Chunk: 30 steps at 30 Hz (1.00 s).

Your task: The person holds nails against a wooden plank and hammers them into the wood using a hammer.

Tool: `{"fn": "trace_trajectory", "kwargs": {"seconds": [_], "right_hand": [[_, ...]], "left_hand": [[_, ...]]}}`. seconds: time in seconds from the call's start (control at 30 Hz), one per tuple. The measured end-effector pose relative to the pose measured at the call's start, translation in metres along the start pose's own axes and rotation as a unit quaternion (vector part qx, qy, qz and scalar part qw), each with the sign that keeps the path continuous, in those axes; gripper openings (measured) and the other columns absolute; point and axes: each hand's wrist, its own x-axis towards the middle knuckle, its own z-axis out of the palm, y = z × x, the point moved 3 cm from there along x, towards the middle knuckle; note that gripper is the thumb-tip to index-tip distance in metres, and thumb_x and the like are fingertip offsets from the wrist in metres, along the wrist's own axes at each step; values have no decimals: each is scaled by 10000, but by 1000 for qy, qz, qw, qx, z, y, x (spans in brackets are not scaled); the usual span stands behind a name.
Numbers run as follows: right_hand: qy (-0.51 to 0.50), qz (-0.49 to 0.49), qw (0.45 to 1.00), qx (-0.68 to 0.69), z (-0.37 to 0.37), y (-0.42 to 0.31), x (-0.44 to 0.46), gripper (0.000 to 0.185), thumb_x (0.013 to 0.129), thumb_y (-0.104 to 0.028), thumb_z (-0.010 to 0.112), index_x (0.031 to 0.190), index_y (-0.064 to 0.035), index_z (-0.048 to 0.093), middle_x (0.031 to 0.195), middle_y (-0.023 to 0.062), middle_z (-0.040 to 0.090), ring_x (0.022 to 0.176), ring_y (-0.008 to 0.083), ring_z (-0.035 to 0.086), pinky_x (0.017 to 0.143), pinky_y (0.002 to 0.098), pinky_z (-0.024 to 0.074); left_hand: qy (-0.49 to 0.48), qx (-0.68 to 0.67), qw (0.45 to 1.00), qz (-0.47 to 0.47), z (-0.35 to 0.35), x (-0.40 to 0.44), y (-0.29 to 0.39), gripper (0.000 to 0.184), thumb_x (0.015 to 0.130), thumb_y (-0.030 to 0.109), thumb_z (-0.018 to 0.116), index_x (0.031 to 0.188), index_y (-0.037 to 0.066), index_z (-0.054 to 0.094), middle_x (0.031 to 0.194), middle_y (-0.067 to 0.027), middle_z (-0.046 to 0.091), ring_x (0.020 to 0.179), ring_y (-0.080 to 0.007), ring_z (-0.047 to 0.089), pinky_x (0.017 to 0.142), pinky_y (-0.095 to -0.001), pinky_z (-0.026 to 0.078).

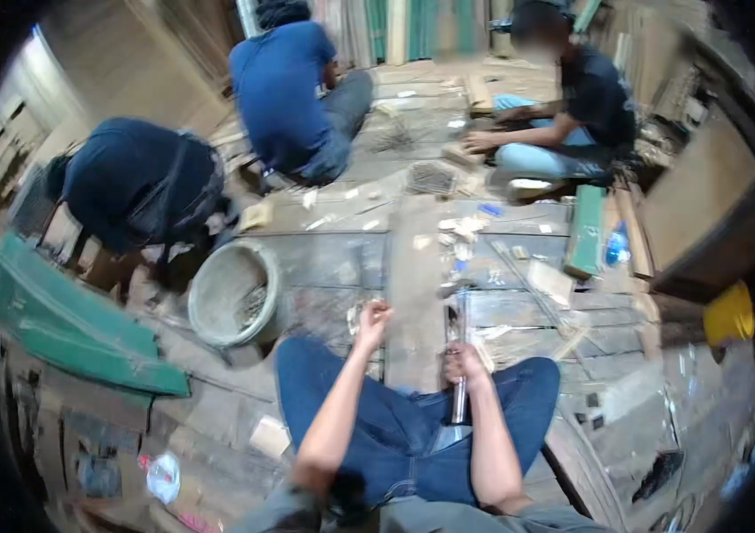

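My left hand [374,325] is raised above the wooden floor in front of my left knee. Its fingers are curled together in a pinch, and anything between them is too small or blurred to name. My right hand [464,362] is wrapped around a long tool with a shiny metal shaft [459,401], held roughly upright between my legs. A dark part of it sticks out above the fist; blur hides its exact kind. Beyond that hand, small pale wood pieces [462,233] lie scattered on the floor boards [333,253].
A pale bucket [199,306] with small bits inside stands left of my knee. Green boards [84,315] lie at the left, a green block [585,231] at the right. Three people sit ahead: one at left [142,182], one in blue [279,89], one at right [595,98].
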Motion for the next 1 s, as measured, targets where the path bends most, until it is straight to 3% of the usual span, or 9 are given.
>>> {"fn": "trace_trajectory", "kwargs": {"seconds": [0.03,0.07,0.2,0.27,0.33,0.73,0.8,0.9,1.0], "right_hand": [[18,-5,1000,-8,2,0,-1,277,986,-251,504,738,-163,417,527,-61,318,367,74,294,316,261,231],[35,-9,999,-16,-2,-1,0,191,998,-220,482,825,-142,456,555,-57,335,376,69,299,320,260,244],[5,-43,999,-17,14,-12,-18,206,993,-192,504,802,-140,448,545,-52,318,369,74,290,321,265,234],[-14,-37,999,-20,7,-8,-10,220,996,-199,507,795,-138,440,547,-56,304,374,73,282,326,268,229],[-10,-31,999,12,2,-2,-2,225,1001,-209,503,798,-138,436,550,-54,309,382,69,279,331,267,227],[10,-56,998,-31,3,-3,-6,170,1019,-277,506,979,-114,484,561,-57,315,391,65,290,330,250,243],[8,-56,998,-31,5,-5,-9,114,1003,-219,510,992,-113,471,559,-49,323,380,70,300,319,262,249],[17,-54,998,-32,7,-6,-12,109,990,-195,515,913,-135,467,547,-54,324,373,73,296,313,271,248],[28,-48,998,-28,10,-8,-16,147,977,-196,534,868,-132,460,534,-48,323,364,75,294,311,271,248]], "left_hand": [[13,-42,999,22,2,12,-43,283,910,141,698,1138,5,602,1125,-100,636,1037,-179,618,876,-319,505],[6,-39,997,-64,4,-8,13,241,913,123,693,1105,4,609,1086,-86,638,1012,-179,620,869,-310,498],[-10,-20,1000,-15,5,-5,6,223,904,107,696,1095,28,613,1028,-71,632,968,-163,610,852,-297,494],[11,-29,1000,5,5,-3,-3,188,896,101,694,1050,23,619,907,-53,640,794,-116,601,704,-280,511],[-42,-36,995,-79,9,-4,5,190,891,84,695,1058,21,627,878,-44,644,784,-113,609,704,-271,511],[-73,-38,996,-19,-3,3,44,186,894,107,719,1042,16,654,868,-24,663,767,-100,602,713,-241,480],[-72,15,991,110,-8,7,73,149,890,88,706,1000,4,652,848,-6,645,777,-98,584,729,-251,472],[84,-57,970,223,-51,18,136,122,947,111,648,995,-1,651,877,-27,663,762,-84,539,691,-240,456],[262,-32,941,212,-81,12,163,148,946,145,653,987,3,654,882,-23,648,824,-116,572,785,-267,467]]}}
